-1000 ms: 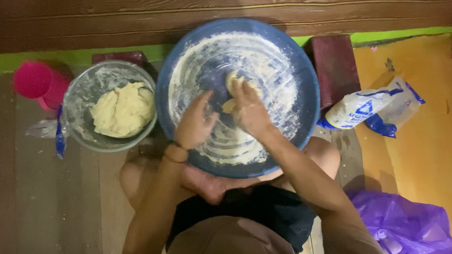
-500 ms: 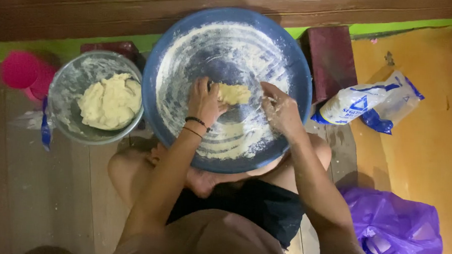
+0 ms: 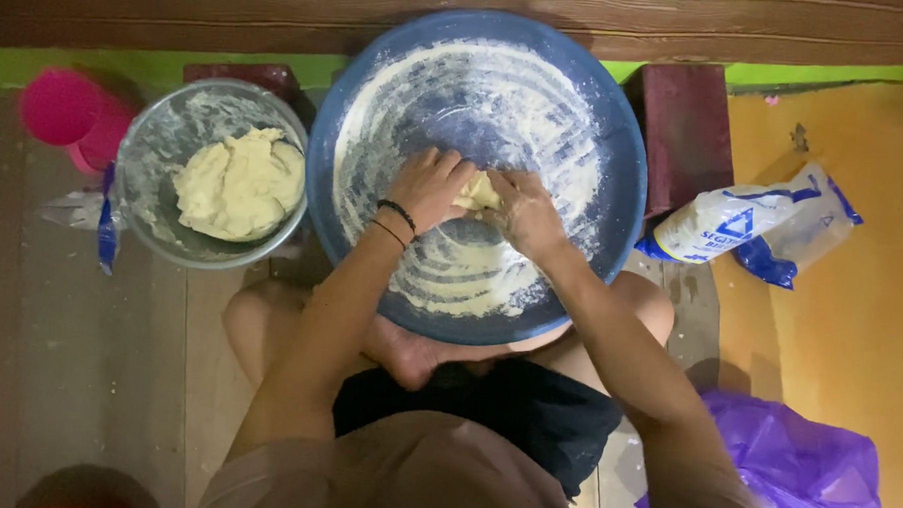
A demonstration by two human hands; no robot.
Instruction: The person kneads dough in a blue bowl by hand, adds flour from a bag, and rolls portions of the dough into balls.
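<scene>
Nearest the camera, the person sits cross-legged on the wooden floor (image 3: 117, 373) with a purple plastic bag (image 3: 804, 477) by the right knee. Above the lap sits the big blue basin (image 3: 616, 140), its inside streaked with flour. Both hands have come together at its middle: the left hand (image 3: 429, 188), with dark bands on the wrist, and the right hand (image 3: 523, 211) are now cupped close around a small lump of dough (image 3: 477, 193), fingers curled over it, so only a sliver of pale dough shows between them. Half a second ago the hands were apart, with the lump lying open on the basin floor under the left fingertips; now they have closed on it from both sides, which I read as gathering and pressing the piece rather than spreading it. To the left stands a metal bowl (image 3: 140, 153) holding a larger dough mass (image 3: 239, 181); a flour bag (image 3: 743, 224) lies to the right. Farthest back left is a pink cup (image 3: 56, 105).
</scene>
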